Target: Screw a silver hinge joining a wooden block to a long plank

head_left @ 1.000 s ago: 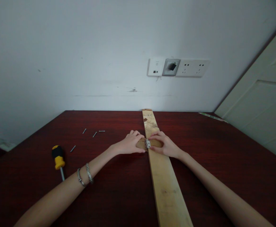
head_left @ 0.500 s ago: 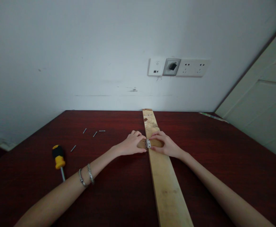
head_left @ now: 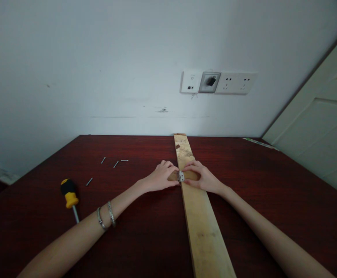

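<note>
Two bare hands are working at a small metal hinge (head_left: 181, 176), just right of the frame's centre. The hinge is lying along the left edge of a long wooden board (head_left: 207, 227), which is running from the upper middle to the bottom edge. The left hand (head_left: 162, 175) and the right hand (head_left: 204, 177) are facing each other across it, each curving thumb and forefinger apart, with fingertips near its corners; from where I am standing, I cannot tell whether either is pinching it. A tan surface is showing inside the left hand's curve, perhaps a second piece of wood.

Stage of the work, as judged from this layout: the hinge is sitting in place on the wood, and its alignment is apparently being settled. Fixing is seeming undone. Four loose metal fasteners (head_left: 89, 182), too small to be telling as screws or nails, are lying left of centre on the dark red table (head_left: 258, 200). A yellow-and-black screwdriver (head_left: 71, 197) is resting at lower left, unheld, its tip disappearing behind the left forearm. Whether any hole is already holding a fastener is escaping my view.
</note>
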Motion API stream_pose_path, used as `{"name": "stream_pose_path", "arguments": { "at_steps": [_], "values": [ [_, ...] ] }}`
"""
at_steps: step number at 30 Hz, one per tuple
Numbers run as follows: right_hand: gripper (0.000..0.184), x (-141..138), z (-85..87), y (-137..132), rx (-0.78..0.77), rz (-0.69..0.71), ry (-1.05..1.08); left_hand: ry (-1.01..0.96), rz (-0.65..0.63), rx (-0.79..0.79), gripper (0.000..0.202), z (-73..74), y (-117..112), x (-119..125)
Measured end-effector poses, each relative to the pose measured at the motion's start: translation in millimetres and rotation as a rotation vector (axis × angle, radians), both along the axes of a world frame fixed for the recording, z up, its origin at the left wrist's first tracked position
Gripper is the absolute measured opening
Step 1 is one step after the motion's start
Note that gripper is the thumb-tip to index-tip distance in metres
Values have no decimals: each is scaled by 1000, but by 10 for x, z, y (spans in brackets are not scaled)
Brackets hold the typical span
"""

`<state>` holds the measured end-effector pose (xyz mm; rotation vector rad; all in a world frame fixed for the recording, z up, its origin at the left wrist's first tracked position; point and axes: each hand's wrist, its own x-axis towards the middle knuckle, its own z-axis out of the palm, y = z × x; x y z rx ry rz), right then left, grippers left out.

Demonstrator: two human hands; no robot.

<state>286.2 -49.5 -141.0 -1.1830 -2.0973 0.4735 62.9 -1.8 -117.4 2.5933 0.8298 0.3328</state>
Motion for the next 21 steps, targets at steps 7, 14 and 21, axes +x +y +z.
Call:
{"name": "stream_pose_path", "arguments": {
  "at_steps": [7, 14, 21],
  "values": [
    [34, -1, 6, -1, -7, 1, 4, -5, -12, 14, 42, -16, 7, -7],
    [33, -3, 5, -4, -3, 1, 8, -8, -10, 30, 41, -35, 10, -2],
    [33, -9, 11, -9, 4, -4, 13, 5, -6, 28, 42, -35, 10, 3]
  ]
}}
